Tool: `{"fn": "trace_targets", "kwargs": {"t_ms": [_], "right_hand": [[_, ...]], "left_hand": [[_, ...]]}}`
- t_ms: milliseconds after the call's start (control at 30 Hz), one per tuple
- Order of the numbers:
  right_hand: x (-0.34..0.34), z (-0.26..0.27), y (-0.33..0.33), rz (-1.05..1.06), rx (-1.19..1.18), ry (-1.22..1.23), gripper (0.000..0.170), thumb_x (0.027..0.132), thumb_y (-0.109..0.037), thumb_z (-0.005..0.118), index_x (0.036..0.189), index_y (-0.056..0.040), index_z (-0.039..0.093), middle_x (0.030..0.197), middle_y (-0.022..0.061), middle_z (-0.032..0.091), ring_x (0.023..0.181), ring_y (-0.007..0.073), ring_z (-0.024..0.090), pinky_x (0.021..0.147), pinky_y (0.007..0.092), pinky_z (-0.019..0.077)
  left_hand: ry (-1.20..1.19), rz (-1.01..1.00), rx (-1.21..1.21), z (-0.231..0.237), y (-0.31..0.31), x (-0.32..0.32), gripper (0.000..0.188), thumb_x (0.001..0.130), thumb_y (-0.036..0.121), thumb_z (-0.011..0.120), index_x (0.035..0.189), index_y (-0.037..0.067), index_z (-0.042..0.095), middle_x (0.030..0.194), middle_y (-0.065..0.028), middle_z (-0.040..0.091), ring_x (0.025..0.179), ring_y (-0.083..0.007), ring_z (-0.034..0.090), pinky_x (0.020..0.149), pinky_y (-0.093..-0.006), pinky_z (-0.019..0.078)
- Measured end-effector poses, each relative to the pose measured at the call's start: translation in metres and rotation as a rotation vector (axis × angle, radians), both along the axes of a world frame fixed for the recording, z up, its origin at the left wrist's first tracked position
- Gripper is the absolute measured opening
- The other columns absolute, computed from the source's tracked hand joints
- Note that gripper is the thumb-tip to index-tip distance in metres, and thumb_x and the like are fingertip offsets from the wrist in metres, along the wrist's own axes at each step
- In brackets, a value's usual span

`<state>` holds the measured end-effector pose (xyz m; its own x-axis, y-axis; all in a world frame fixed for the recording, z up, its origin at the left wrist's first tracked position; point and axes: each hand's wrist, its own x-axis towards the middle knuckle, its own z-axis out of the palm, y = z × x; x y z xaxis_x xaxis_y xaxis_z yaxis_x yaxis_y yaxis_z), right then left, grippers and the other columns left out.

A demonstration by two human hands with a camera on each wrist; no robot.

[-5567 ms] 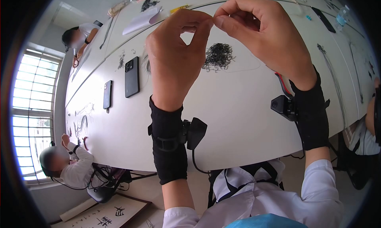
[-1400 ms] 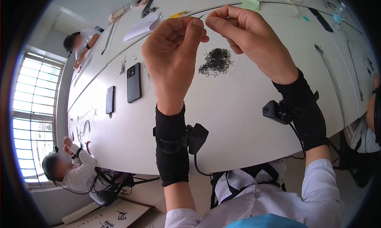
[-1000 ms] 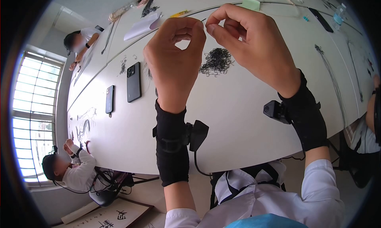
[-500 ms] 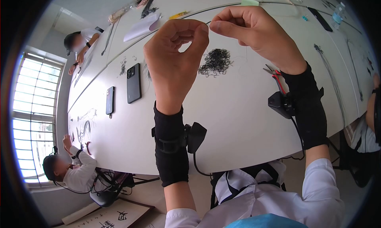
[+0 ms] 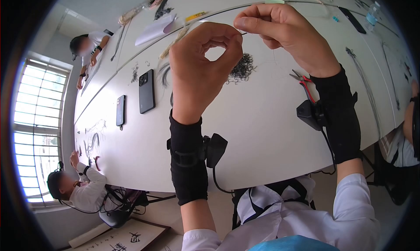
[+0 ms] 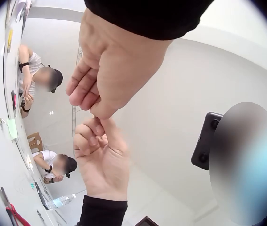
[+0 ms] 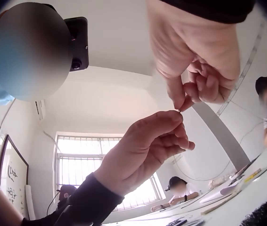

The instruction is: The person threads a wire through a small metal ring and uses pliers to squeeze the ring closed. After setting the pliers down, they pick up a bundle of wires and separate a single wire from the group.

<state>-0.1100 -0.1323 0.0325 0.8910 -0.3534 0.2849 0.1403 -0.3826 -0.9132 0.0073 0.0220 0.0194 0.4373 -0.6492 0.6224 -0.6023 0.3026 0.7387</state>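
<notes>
Above the table my left hand (image 5: 199,71) pinches a tiny dark piece (image 5: 244,33) between thumb and forefinger. Close against it, the right hand (image 5: 293,36) has its thumb and forefinger pinched together, with a fine thread hanging below. Both wrist views show the two sets of fingertips meeting: the left hand (image 6: 124,70) above the right hand (image 6: 105,165) in one, and the right hand (image 7: 194,52) above the left hand (image 7: 143,150) in the other. What lies between the fingertips is mostly hidden. A pile of small black curled pieces (image 5: 244,69) lies beyond, partly covered by the left hand.
Red-handled pliers (image 5: 309,88) lie by the right wrist. Two phones, one large (image 5: 147,91) and one small (image 5: 120,110), rest at left. White paper (image 5: 155,29), a yellow tool (image 5: 195,16) and a water bottle (image 5: 372,14) are farther back. Two people sit at left.
Over the last half second my left hand has shifted right, covering more of the black pile and uncovering a pale, straw-like bundle. The pliers, hidden a second ago, are visible beside the right wrist.
</notes>
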Motion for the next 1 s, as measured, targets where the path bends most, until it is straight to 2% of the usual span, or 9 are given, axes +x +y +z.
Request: {"fn": "trace_targets", "kwargs": {"t_ms": [100, 233, 333, 533, 633, 733, 833, 1000], "right_hand": [[0.003, -0.006, 0.007, 0.041, 0.191, -0.035, 0.032, 0.094, -0.037, 0.067, 0.108, -0.0079, 0.071, 0.059, -0.0083, 0.044, 0.051, 0.0022, 0.033, 0.051, 0.0195, 0.0273], [0.005, -0.004, 0.022, 0.017, 0.159, -0.071, 0.033, 0.096, -0.032, 0.065, 0.112, -0.0037, 0.068, 0.064, -0.0048, 0.051, 0.054, 0.0024, 0.042, 0.048, 0.0208, 0.0307], [0.007, -0.007, 0.033, -0.069, 0.155, -0.122, 0.032, 0.096, -0.032, 0.066, 0.111, -0.0040, 0.069, 0.063, -0.0046, 0.051, 0.052, 0.0022, 0.041, 0.047, 0.0206, 0.0291], [0.008, -0.011, 0.034, -0.152, 0.153, -0.184, 0.030, 0.095, -0.031, 0.067, 0.106, -0.0033, 0.070, 0.058, -0.0051, 0.050, 0.050, 0.0023, 0.039, 0.048, 0.0206, 0.0285], [0.010, -0.015, 0.031, -0.162, 0.134, -0.196, 0.024, 0.097, -0.027, 0.065, 0.107, -0.0062, 0.069, 0.061, -0.0093, 0.049, 0.049, 0.0004, 0.028, 0.046, 0.0196, 0.0218], [0.007, -0.009, 0.029, -0.169, 0.056, -0.162, 0.024, 0.097, -0.027, 0.065, 0.106, -0.0057, 0.069, 0.064, -0.0083, 0.054, 0.053, -0.0004, 0.035, 0.049, 0.0181, 0.0260], [0.014, -0.018, 0.025, -0.191, -0.022, -0.227, 0.027, 0.095, -0.027, 0.066, 0.102, -0.0004, 0.070, 0.061, -0.0010, 0.058, 0.050, 0.0034, 0.043, 0.048, 0.0214, 0.0312], [0.014, -0.022, 0.023, -0.159, -0.065, -0.213, 0.025, 0.096, -0.025, 0.065, 0.100, -0.0004, 0.070, 0.062, -0.0002, 0.059, 0.050, 0.0040, 0.044, 0.048, 0.0217, 0.0325]], "left_hand": [[0.143, 0.004, -0.035, 0.005, 0.002, -0.002, 0.008, 0.085, 0.000, 0.071, 0.090, -0.006, 0.068, 0.083, -0.0080, 0.072, 0.074, -0.0121, 0.068, 0.076, -0.0242, 0.0557], [0.192, 0.115, -0.091, 0.005, 0.003, 0.001, 0.009, 0.086, 0.001, 0.072, 0.089, -0.006, 0.067, 0.083, -0.0090, 0.071, 0.075, -0.0118, 0.068, 0.077, -0.0246, 0.0559], [0.174, 0.171, -0.154, 0.000, 0.000, 0.003, 0.009, 0.086, 0.002, 0.073, 0.088, -0.004, 0.067, 0.082, -0.0083, 0.071, 0.075, -0.0109, 0.068, 0.077, -0.0244, 0.0558], [0.115, 0.176, -0.118, 0.000, -0.003, -0.004, 0.010, 0.087, 0.004, 0.072, 0.089, -0.004, 0.067, 0.082, -0.0086, 0.072, 0.075, -0.0110, 0.068, 0.078, -0.0250, 0.0560], [0.091, 0.131, -0.032, 0.002, -0.001, -0.003, 0.011, 0.087, 0.005, 0.072, 0.092, -0.005, 0.068, 0.082, -0.0089, 0.072, 0.076, -0.0124, 0.069, 0.079, -0.0266, 0.0562], [0.006, 0.160, -0.058, 0.005, 0.000, 0.002, 0.013, 0.087, 0.005, 0.071, 0.095, -0.004, 0.070, 0.081, -0.0088, 0.072, 0.078, -0.0142, 0.070, 0.081, -0.0278, 0.0561], [-0.060, 0.179, -0.029, 0.007, 0.003, 0.005, 0.013, 0.086, 0.005, 0.071, 0.096, -0.004, 0.071, 0.082, -0.0088, 0.072, 0.079, -0.0151, 0.070, 0.082, -0.0282, 0.0557], [-0.017, 0.129, 0.058, 0.007, 0.006, 0.003, 0.013, 0.088, 0.007, 0.072, 0.094, -0.005, 0.072, 0.082, -0.0094, 0.073, 0.078, -0.0136, 0.069, 0.080, -0.0269, 0.0550]]}}
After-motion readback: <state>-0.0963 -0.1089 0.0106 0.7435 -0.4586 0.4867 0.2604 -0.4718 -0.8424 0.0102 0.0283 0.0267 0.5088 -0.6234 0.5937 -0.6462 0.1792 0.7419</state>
